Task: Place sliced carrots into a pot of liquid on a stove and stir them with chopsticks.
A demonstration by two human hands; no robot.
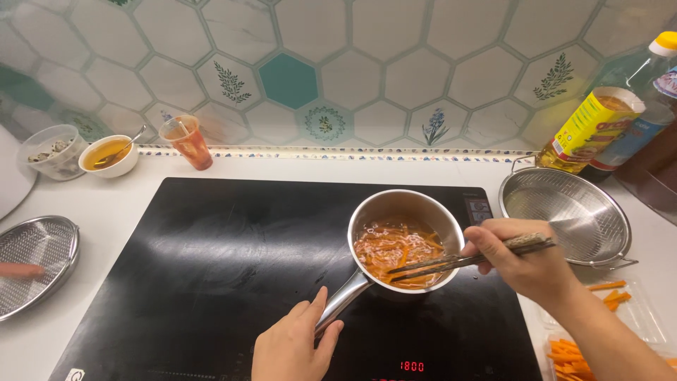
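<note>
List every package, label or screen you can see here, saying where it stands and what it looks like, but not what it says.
Oil bottle: back right on the counter, clear plastic, yellow cap.
Bottle label: wrapped round the bottle, yellow with red and green.
Cooktop display: front edge of the black cooktop, small red digits.
Control panel: right of the pot, small grey rectangle.

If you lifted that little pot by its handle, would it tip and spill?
Probably front-heavy: the pot holds liquid and carrot strips, far from the left hand on its long handle. The liquid would likely slosh. The smooth metal may be slippery.
</note>
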